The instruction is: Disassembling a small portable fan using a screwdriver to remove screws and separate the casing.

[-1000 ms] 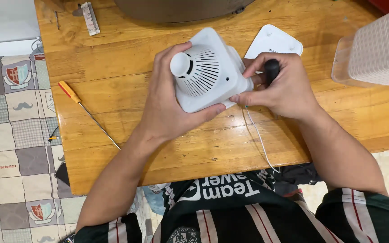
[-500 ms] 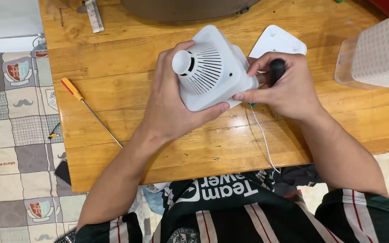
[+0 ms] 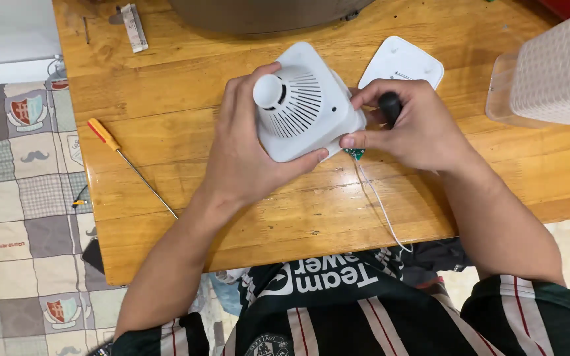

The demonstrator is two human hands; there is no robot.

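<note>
White square housing [image 3: 305,109], round knob, radiating vent slots

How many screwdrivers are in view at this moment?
2. An orange-handled screwdriver lies on the wooden table left of the hands. A black-handled one is gripped in the right hand against the white vented housing; its shaft is hidden.

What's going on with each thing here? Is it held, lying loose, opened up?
White vented housing: held in the left hand, tilted above the table.
Black-handled tool: gripped in the right hand, at the housing's side.
White cover plate: detached, flat on the wooden table.
White wire: hanging loose from the housing.
Orange-handled screwdriver: lying untouched.
</note>
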